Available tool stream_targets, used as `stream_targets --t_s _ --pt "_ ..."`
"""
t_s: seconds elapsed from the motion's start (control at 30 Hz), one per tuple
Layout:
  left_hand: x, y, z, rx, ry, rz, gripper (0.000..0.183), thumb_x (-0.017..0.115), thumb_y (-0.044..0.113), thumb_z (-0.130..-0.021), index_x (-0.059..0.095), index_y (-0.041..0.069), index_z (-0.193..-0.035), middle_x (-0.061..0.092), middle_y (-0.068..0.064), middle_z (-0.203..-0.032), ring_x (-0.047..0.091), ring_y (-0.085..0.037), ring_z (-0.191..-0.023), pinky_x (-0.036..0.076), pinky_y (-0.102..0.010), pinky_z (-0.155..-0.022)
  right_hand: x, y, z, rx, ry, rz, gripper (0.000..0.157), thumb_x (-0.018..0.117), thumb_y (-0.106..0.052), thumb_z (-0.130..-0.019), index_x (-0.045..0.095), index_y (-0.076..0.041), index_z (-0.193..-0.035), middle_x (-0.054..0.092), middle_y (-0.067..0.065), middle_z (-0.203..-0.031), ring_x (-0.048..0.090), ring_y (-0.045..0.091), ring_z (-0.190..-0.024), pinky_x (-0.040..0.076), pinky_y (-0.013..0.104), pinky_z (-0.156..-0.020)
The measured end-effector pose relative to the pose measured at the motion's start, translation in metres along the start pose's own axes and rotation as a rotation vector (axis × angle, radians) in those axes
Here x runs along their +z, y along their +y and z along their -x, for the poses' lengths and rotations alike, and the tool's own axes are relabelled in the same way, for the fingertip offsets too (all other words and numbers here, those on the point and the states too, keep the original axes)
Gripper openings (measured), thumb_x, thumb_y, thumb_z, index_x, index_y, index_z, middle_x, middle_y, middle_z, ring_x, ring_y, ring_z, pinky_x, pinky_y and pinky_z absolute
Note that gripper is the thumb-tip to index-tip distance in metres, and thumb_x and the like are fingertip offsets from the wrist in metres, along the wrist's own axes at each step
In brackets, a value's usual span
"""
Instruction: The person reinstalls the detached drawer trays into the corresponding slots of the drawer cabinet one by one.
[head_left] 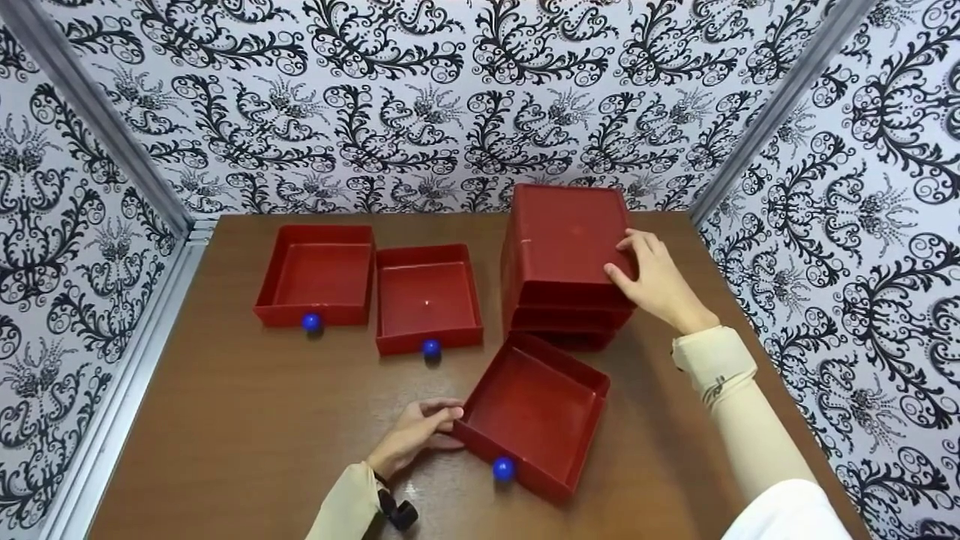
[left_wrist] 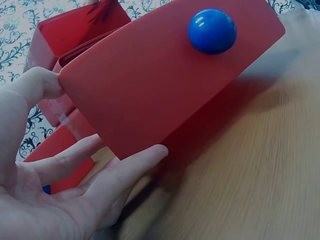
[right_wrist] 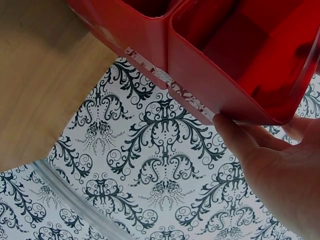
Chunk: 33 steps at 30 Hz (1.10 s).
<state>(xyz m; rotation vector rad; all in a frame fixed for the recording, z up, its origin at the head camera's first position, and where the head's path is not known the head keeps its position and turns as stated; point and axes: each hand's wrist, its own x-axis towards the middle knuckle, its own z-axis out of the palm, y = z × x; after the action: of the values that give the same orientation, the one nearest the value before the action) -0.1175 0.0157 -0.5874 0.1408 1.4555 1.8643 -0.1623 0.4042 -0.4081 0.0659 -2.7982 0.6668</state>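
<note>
My left hand (head_left: pixel 421 435) grips the left corner of a red drawer (head_left: pixel 536 409) with a round blue knob (head_left: pixel 503 469). In the left wrist view, the thumb is at the upper corner of the drawer's front and fingers lie near its lower edge; the drawer stands tilted. It is turned at an angle in front of the red drawer cabinet (head_left: pixel 574 232), whose stacked front slots show open. At the cabinet's top right edge, my right hand (head_left: pixel 656 281) holds on, thumb and fingers bent over the edge. Part of those fingers is hidden in the right wrist view.
Two more red drawers, one at the far left (head_left: pixel 322 274) and one beside it (head_left: pixel 427 296), sit on the wooden table (head_left: pixel 300 420), blue knobs facing forward. Patterned walls (head_left: pixel 420 105) with metal rails (head_left: pixel 135 375) bound the table. Tape (right_wrist: pixel 162 75) marks the cabinet's side.
</note>
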Motion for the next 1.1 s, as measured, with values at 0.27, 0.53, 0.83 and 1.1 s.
stream_targets --t_s 0.27,0.53,0.83,1.1 --pt "0.003 0.001 0.001 -0.003 -0.004 -0.003 0.054 0.066 0.025 -0.083 0.049 -0.006 -0.124 0.063 -0.007 -0.096 0.068 -0.018 -0.083 0.055 -0.046 -0.083 -0.001 -0.001 0.001 0.000 0.000 0.000 0.042 0.057 -0.035 -0.087 0.048 -0.004 -0.114 0.036 0.019 -0.141 0.030 0.038 -0.132 0.025 0.052 -0.113" --pt "0.008 0.002 0.002 -0.004 0.006 0.005 0.052 0.066 0.025 -0.083 0.050 -0.005 -0.123 0.063 -0.006 -0.095 0.068 -0.017 -0.082 0.055 -0.046 -0.083 -0.001 -0.002 0.001 -0.010 0.010 -0.010 0.041 0.059 -0.034 -0.086 0.048 -0.004 -0.113 0.038 0.019 -0.139 0.031 0.038 -0.132 0.026 0.051 -0.113" --pt "0.016 -0.005 0.001 -0.001 0.039 0.003 0.052 0.068 0.029 -0.081 0.053 0.001 -0.123 0.059 -0.005 -0.098 0.065 -0.014 -0.079 0.057 -0.042 -0.080 0.000 -0.001 0.000 -0.018 0.010 -0.013 0.042 0.059 -0.034 -0.087 0.049 -0.003 -0.113 0.038 0.021 -0.138 0.032 0.039 -0.130 0.025 0.052 -0.113" --pt "0.032 -0.008 0.002 -0.002 0.094 0.020 0.050 0.067 0.028 -0.082 0.053 0.002 -0.122 0.058 -0.005 -0.101 0.064 -0.014 -0.081 0.058 -0.040 -0.079 0.000 -0.003 0.001 -0.023 0.013 -0.007 0.042 0.059 -0.034 -0.086 0.049 -0.002 -0.113 0.038 0.021 -0.138 0.032 0.039 -0.130 0.026 0.052 -0.113"
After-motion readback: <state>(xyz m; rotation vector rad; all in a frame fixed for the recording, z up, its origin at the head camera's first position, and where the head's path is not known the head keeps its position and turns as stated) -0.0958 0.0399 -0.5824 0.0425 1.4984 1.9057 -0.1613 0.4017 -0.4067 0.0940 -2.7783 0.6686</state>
